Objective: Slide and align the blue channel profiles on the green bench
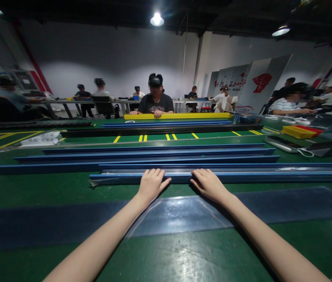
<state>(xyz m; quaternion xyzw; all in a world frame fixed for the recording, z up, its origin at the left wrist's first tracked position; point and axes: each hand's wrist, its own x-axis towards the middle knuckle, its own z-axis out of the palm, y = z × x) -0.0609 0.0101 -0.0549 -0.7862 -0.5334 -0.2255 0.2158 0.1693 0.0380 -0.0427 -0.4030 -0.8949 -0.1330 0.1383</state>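
A long blue plastic channel (271,177) lies across the green table in front of me, open side up. My left hand (152,184) grips its near wall, fingers curled over the top edge and thumb stretched to the right. A short way to the right, my right hand (208,183) holds the same wall, fingers bent over the edge and thumb pointing left. A torn bit of clear film (95,182) hangs at the channel's left end. Nearer to me, under my forearms, a long clear plastic strip (183,219) lies flat on the table.
Several more blue channels (66,166) lie just beyond. Farther off are a black channel (160,129) and a yellow channel (183,116), with a co-worker's hands on the yellow one. A yellow tray (298,132) and a white device (283,144) sit at the right.
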